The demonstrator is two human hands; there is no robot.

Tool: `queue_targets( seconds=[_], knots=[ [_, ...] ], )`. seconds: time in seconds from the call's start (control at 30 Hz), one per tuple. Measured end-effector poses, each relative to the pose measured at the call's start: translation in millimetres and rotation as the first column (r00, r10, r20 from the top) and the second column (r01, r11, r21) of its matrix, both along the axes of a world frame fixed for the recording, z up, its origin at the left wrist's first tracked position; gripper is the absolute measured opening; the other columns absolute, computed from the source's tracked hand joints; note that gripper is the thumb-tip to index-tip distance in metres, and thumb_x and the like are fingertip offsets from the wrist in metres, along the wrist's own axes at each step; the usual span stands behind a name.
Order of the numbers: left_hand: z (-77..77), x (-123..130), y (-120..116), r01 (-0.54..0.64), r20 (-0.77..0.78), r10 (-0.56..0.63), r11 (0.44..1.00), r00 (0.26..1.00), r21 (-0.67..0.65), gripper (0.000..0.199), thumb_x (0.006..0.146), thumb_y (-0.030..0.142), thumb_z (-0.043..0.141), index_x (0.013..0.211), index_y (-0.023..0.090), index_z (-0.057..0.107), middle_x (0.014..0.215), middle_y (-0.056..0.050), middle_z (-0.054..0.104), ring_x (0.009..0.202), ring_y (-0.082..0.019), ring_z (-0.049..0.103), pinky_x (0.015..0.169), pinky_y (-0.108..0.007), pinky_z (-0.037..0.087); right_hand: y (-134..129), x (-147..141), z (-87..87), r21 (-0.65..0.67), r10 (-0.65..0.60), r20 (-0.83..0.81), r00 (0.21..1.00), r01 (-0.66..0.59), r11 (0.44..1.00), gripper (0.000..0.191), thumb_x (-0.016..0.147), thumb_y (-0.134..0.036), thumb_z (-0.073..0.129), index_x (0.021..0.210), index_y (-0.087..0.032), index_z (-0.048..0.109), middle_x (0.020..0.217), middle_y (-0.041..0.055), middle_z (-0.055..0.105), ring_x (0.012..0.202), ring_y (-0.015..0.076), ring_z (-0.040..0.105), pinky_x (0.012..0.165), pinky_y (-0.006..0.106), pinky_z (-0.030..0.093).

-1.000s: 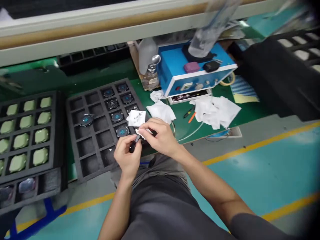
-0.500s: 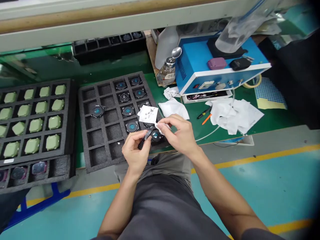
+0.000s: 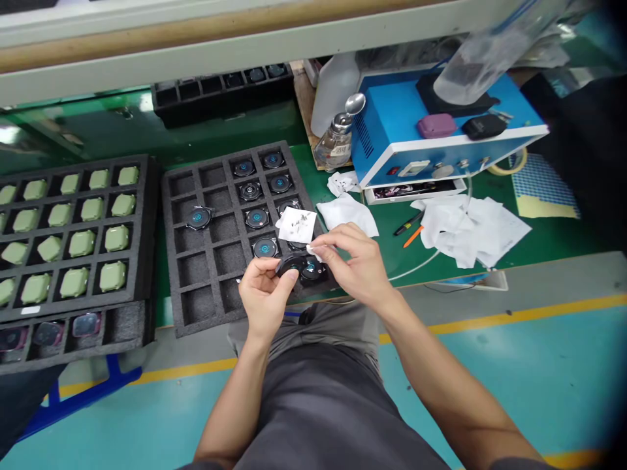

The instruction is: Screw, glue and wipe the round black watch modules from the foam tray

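My left hand (image 3: 262,294) pinches a round black watch case (image 3: 289,262) between thumb and fingertips, its dark face tilted upward. In my right hand (image 3: 353,264), thumb and fingers close on a small white wipe (image 3: 314,250), just right of the held case. Both hands are above the near right corner of a dark foam tray (image 3: 196,269). Round watch cases with blue marks sit in its right-hand columns, and another watch case (image 3: 200,217) lies tilted in a left column. A white square (image 3: 297,224) with dark smudges rests over the tray's right side.
A foam tray of green square watch cases (image 3: 82,243) stands at left. Rightward are crumpled white wipes (image 3: 347,214), a black marker (image 3: 408,223), an orange pen (image 3: 413,236) and more wipes (image 3: 455,228). Behind them stand a blue machine (image 3: 411,156) and a glass pump bottle (image 3: 336,143).
My left hand has turned the watch case from nearly edge-on to face up. My right hand, still pinching the wipe, stays close beside it. The whole view has shifted slightly.
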State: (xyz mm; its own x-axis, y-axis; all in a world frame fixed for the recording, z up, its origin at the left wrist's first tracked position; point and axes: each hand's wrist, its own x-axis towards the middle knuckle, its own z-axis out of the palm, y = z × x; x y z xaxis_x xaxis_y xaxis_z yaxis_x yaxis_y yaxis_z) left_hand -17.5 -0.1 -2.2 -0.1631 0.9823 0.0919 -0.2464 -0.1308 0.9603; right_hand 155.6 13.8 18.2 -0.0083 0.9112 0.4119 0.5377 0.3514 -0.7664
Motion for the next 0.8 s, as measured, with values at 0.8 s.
queue_targets(
  seconds=[0.8],
  knots=[
    [-5.4,-2,2,0.008,0.003,-0.008,1.000,1.000,0.008,0.027,0.070,0.024,0.088,0.086,0.019,0.066,0.082,0.000,0.066,0.077,-0.011,0.065,0.074,-0.023,0.055,-1,-18,30.8,0.052,0.075,0.116,0.990,-0.081,0.995,0.011,0.095,-0.025,0.062,0.091,-0.023,0.073,0.085,0.0032,0.070,0.086,0.0205,0.059,0.078,0.038,0.047]
  ],
)
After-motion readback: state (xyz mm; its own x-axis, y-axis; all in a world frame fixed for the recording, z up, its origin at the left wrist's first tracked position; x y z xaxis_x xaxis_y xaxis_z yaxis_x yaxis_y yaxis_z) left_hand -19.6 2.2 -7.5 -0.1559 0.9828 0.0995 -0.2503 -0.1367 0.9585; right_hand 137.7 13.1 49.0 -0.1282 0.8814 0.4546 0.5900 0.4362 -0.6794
